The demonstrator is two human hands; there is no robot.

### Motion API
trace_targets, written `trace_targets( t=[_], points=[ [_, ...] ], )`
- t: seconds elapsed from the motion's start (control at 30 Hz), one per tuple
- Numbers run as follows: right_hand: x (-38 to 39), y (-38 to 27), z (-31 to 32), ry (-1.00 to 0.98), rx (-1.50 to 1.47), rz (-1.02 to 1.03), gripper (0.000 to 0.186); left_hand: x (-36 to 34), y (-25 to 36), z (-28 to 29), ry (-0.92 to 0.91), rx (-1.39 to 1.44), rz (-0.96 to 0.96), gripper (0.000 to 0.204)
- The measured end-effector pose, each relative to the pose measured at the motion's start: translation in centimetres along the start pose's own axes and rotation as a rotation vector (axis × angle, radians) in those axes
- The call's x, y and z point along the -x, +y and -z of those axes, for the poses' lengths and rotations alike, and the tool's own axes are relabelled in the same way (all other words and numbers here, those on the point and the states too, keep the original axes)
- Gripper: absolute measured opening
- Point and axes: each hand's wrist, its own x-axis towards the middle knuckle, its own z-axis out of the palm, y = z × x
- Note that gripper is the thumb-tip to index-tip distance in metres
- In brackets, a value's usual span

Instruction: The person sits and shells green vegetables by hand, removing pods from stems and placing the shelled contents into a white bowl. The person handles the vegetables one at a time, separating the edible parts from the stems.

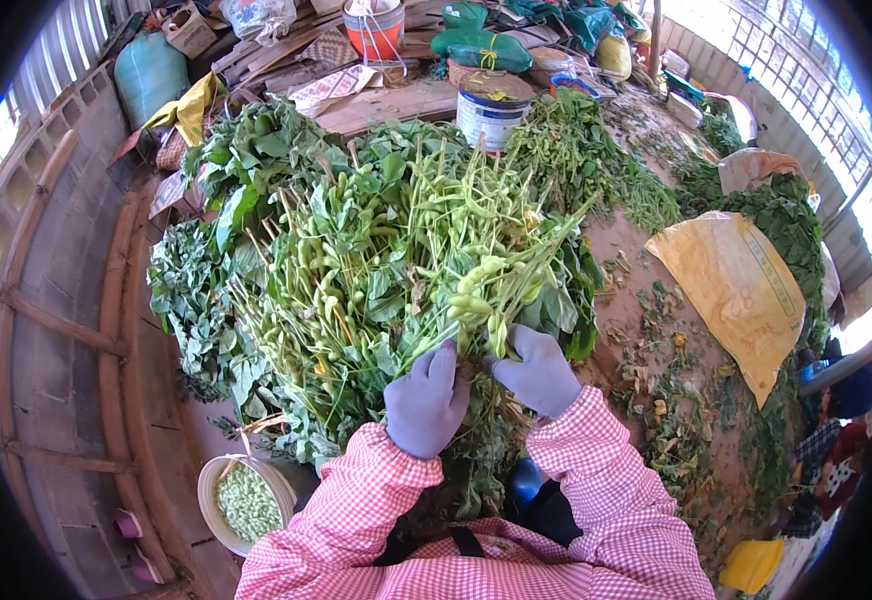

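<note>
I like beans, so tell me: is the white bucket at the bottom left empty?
Not empty: pale green beans lie inside the white bucket, below its rim. Cannot tell how deep they go.

Piled bean plants (356,265) block forward passage; low leaf litter (678,425) rightward leaves room.

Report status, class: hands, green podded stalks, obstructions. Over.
Left grey gloved hand, right grey gloved hand close together at leafy green podded stalks. Grip partly hidden. Round white bucket lower left, apart from hands. Nothing visibly blocking.
</note>
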Motion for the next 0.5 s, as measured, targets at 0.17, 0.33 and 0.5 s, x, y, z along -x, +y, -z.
trace_targets(
  t=[0.17,0.33,0.5],
  points=[
    [0.2,-0.3,0.8,-0.148,-0.127,-0.008,0.038,-0.4,0.0,-0.8,0.017,0.025,0.009,0.032],
    [0.2,0.1,1.1,-0.212,-0.076,0.026,0.036,-1.9,1.7,0.4,0.038,0.397,0.144,0.013],
    [0.2,1.1,0.7,-0.213,-0.023,0.181,0.038,-2.6,2.0,0.4,-0.142,0.677,0.376,0.016]
  ],
)
